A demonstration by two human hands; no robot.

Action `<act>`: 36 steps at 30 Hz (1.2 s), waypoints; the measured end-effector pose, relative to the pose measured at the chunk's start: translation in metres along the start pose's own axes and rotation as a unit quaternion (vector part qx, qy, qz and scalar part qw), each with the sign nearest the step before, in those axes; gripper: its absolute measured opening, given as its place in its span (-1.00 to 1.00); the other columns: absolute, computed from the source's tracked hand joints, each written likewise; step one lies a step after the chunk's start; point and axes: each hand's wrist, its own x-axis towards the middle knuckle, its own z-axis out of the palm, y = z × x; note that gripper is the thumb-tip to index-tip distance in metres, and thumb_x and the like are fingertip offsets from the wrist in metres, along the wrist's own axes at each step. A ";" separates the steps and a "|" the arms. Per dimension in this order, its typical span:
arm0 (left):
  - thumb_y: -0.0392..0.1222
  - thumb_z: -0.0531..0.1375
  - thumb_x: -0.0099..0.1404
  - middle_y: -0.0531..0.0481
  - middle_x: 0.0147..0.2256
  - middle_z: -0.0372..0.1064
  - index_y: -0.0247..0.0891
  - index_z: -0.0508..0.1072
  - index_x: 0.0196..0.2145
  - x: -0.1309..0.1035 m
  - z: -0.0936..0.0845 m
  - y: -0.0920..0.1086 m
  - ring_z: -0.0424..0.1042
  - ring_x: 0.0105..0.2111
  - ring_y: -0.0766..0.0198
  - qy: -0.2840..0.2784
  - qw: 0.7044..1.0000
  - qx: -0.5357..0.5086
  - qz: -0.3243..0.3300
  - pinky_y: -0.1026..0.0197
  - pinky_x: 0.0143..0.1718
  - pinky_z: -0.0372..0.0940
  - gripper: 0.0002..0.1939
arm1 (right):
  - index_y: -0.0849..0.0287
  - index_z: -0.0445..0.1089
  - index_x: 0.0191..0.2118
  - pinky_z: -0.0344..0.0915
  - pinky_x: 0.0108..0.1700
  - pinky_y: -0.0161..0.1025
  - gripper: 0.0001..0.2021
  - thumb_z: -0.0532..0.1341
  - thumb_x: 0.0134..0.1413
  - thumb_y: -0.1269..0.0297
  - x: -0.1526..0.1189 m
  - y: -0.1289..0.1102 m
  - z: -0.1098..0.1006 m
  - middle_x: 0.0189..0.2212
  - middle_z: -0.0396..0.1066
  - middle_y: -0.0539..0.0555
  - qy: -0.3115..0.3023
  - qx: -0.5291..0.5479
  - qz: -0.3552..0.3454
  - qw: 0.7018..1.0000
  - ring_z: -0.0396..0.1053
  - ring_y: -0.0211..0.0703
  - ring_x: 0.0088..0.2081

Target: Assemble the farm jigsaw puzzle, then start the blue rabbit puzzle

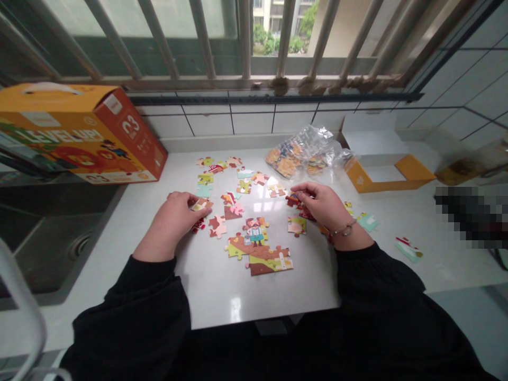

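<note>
Several jigsaw pieces lie joined in the middle of the white counter, forming a partial picture (262,251) with a figure in a teal skirt. My left hand (174,217) pinches a brown and white puzzle piece (203,204) left of it. A red patterned piece (198,226) lies partly under that hand. On the other side, my right hand (317,203) has its thumb and fingers closed on a dark red and blue puzzle piece (292,199). A pinkish piece with green (297,225) lies just below that hand, and other pieces are partly hidden beneath it.
Loose pieces (244,186) spread behind the joined part. Farther back lies a clear bag of pieces (291,159), beside an open orange and white box (391,177). A large orange puzzle box (79,135) stands at left by the sink (75,243). Window bars (202,39) rise behind.
</note>
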 end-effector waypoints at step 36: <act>-0.25 0.25 0.33 -0.11 -0.07 0.48 -0.16 0.62 -0.29 -0.023 -0.001 0.028 0.50 -0.05 0.04 -0.083 0.954 -0.082 0.277 0.02 0.04 0.41 -0.89 | -0.04 0.74 -0.05 0.49 0.20 0.05 -0.58 0.70 -0.07 0.08 -0.004 0.023 -0.033 0.09 0.51 0.17 -0.171 -0.318 -0.188 0.914 0.50 0.17 0.14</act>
